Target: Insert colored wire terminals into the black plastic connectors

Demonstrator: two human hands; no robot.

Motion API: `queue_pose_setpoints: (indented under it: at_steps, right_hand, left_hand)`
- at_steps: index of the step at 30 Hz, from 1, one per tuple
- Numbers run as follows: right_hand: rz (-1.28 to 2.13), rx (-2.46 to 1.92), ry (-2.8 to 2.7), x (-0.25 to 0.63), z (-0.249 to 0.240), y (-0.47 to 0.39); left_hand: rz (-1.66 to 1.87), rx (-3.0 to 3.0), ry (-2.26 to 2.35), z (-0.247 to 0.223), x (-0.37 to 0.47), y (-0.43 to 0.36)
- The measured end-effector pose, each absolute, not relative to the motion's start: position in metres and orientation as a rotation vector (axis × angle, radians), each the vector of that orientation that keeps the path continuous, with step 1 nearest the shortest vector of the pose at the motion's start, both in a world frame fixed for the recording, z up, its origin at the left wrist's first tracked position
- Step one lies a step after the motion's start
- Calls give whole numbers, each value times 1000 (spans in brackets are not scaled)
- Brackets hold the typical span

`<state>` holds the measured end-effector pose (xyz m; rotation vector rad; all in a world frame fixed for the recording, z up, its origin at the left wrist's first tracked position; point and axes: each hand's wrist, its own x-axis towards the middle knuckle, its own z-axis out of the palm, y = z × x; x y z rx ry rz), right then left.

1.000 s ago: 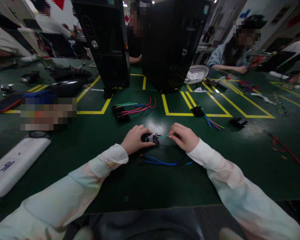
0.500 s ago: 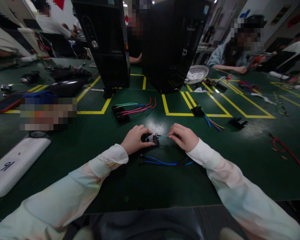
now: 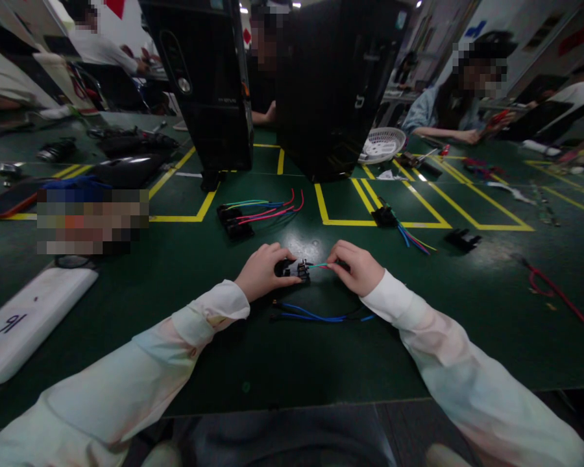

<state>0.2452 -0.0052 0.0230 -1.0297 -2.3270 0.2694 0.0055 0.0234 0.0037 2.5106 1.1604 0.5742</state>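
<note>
Between the thumb and fingers of my left hand (image 3: 264, 271) is a small black connector housing (image 3: 299, 269), held low over the green table. My right hand (image 3: 354, 266) pinches a thin green wire (image 3: 317, 265), whose left end meets the open right side of the housing. A little red also shows by the right fingertips. Whether the wire is fixed inside cannot be made out. Nearer to me, several blue wires (image 3: 321, 316) with dark ends lie on the table, partly below my right wrist.
Black connectors with coloured wires (image 3: 236, 224) lie beyond my hands, and another wired connector (image 3: 384, 217) is to the right. Two tall black computer cases (image 3: 321, 91) stand behind. A white basket (image 3: 383, 144), red wires (image 3: 557, 295) and a white numbered case (image 3: 34, 324) lie around.
My right hand has shifted very slightly left, toward the housing, still pinching the green wire. My left hand looks unmoved.
</note>
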Motion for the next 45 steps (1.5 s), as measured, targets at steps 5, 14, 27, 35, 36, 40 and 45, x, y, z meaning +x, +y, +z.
queue_pose_setpoints:
  at_steps: [5,14,27,35,36,40,45]
  right_hand:
    - [380,-945,-2408,246,24,-5]
    - [369,-919,-2342,246,20,-3]
    - [400,-934,-2360,246,22,-3]
    - [389,-917,-2416,247,23,-3]
    - [400,-910,-2414,248,24,-3]
    - [278,-977,-2318,247,23,-2]
    - [306,-932,-2380,246,24,-3]
  left_hand:
    - [548,2495,1160,4,6,23]
    - [562,2525,1161,3,4,24]
    - [561,2533,1135,2,5,25]
    - [561,2532,1147,4,5,24]
    - [558,2532,1145,4,5,24]
    - [551,2531,1148,3,5,25]
    - [564,2526,1149,3,5,24]
